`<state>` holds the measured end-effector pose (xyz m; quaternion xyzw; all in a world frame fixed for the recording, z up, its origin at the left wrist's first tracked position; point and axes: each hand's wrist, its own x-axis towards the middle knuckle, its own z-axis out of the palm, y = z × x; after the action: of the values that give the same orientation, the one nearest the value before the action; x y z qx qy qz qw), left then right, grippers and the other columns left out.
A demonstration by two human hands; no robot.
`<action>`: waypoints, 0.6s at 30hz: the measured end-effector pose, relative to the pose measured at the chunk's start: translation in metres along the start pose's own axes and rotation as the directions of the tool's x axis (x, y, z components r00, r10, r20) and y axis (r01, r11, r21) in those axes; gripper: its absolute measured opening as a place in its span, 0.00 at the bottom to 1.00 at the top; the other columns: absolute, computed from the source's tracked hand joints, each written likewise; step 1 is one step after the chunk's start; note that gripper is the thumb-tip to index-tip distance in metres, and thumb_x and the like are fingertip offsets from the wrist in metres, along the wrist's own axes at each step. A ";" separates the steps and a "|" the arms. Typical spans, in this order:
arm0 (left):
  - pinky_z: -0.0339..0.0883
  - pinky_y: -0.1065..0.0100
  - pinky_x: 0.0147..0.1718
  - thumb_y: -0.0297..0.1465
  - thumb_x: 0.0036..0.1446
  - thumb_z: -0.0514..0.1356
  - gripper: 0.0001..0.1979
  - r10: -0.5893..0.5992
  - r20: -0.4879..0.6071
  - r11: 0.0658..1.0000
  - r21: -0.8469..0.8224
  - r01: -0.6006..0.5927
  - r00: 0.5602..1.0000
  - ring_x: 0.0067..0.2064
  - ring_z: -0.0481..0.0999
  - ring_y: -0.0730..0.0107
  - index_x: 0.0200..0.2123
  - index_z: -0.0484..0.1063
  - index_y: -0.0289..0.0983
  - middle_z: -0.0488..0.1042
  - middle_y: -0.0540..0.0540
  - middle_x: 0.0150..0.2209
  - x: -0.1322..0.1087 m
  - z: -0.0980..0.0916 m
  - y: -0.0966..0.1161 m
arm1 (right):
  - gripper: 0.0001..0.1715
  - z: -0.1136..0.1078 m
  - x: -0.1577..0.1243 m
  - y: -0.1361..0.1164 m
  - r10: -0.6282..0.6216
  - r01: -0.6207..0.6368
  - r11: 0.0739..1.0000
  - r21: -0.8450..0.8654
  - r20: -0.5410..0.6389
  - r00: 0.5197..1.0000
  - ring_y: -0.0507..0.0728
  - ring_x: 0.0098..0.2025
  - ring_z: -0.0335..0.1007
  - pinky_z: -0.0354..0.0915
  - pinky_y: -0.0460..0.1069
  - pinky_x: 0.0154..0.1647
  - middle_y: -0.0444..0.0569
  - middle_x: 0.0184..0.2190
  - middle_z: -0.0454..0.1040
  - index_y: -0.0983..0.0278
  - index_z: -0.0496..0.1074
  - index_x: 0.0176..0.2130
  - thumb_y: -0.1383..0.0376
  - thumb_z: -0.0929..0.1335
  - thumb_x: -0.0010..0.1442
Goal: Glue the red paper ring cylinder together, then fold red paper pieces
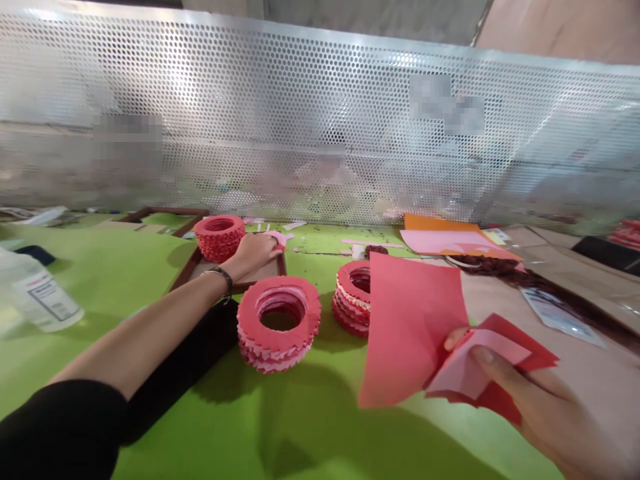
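Observation:
My right hand (540, 407) grips a bundle of red and pink paper sheets (415, 327) at the lower right, thumb on top, with one large red sheet fanned out to the left. My left hand (257, 252) reaches far forward, fingers curled on a small pink paper piece (278, 238) over a brown wooden frame (187, 267). Between the hands stand three ring-shaped stacks of folded red and pink paper: one in the middle (279, 323), one to its right (353, 297), partly hidden by the red sheet, and one at the back on the frame (219, 237).
A green cover (125, 267) lies over the table. A clear plastic bottle (37, 293) lies at the left. Orange and pink sheets (445, 237) and a dark braided cord (500, 270) lie at the right on brown paper. A perforated metal screen (320, 120) closes the back.

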<state>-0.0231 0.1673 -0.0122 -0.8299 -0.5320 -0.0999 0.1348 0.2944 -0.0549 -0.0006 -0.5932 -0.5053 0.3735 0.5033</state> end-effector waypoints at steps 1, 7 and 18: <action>0.60 0.65 0.32 0.38 0.58 0.46 0.18 -0.027 0.004 0.999 -0.030 0.027 1.000 0.38 0.72 0.59 0.38 0.72 0.36 0.74 0.41 0.38 0.001 0.000 0.001 | 0.18 -0.001 0.001 0.001 0.022 -0.022 1.000 0.020 0.005 1.000 0.61 0.30 0.72 0.71 0.50 0.30 0.53 0.28 0.76 0.62 0.74 0.26 0.50 0.69 0.46; 0.63 0.65 0.38 0.38 0.61 0.39 0.24 -0.156 0.034 0.952 -0.263 0.160 0.987 0.40 0.71 0.62 0.38 0.71 0.32 0.73 0.39 0.39 -0.003 -0.022 -0.010 | 0.19 -0.007 0.007 0.011 0.157 -0.147 0.968 0.204 -0.032 0.987 0.59 0.24 0.70 0.70 0.51 0.22 0.51 0.25 0.75 0.61 0.75 0.24 0.50 0.74 0.34; 0.57 0.58 0.51 0.46 0.46 0.61 0.30 0.518 0.092 0.829 -0.300 -0.472 0.850 0.52 0.67 0.52 0.52 0.64 0.43 0.71 0.44 0.49 -0.123 -0.093 0.050 | 0.21 0.007 0.002 -0.005 0.242 -0.217 0.935 0.281 -0.054 0.969 0.62 0.26 0.72 0.69 0.51 0.20 0.52 0.26 0.77 0.61 0.74 0.23 0.51 0.75 0.28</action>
<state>-0.0311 0.0114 0.0316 -0.9554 -0.2891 -0.0611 -0.0023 0.2874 -0.0519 0.0028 -0.5887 -0.3537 0.4696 0.5548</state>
